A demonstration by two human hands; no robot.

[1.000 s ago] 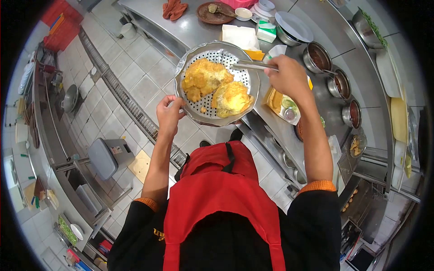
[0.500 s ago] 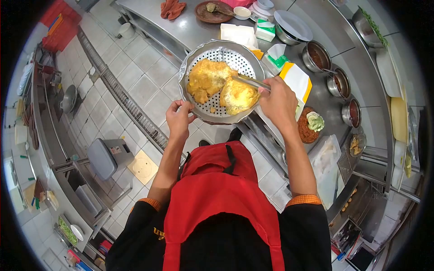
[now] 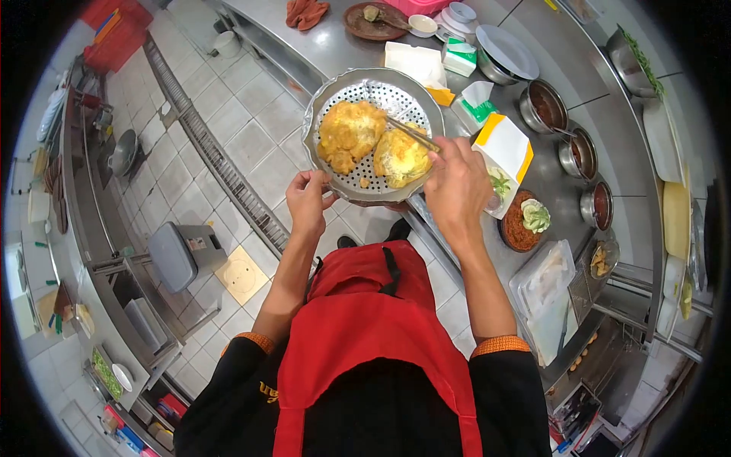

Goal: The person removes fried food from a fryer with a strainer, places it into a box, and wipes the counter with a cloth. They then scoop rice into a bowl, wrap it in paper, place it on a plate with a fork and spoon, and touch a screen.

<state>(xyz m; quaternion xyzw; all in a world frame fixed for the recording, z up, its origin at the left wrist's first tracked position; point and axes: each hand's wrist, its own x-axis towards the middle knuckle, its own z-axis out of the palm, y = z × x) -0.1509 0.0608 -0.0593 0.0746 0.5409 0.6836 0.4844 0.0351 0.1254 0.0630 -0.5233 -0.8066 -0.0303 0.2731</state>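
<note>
My left hand is closed on the lower left rim of a round metal strainer pan with a perforated bottom. Two golden fried omelettes lie in it side by side, the right one smaller and paler in places. My right hand grips metal tongs over the pan's right side. The tongs' tips reach the upper edge of the right-hand omelette, close to the gap between the two. Just right of that hand stands an open yellow-and-white food box with green vegetable slices at its near end.
On the steel counter to the right are a bowl of reddish-brown food topped with greens, several metal sauce bowls, a tissue pack and a clear plastic container. A grey bin stands on the tiled floor at left.
The two omelettes, overlapping before, now lie slightly apart. The tongs have shifted their angle and my right hand has drawn a little lower, showing more of the food box.
</note>
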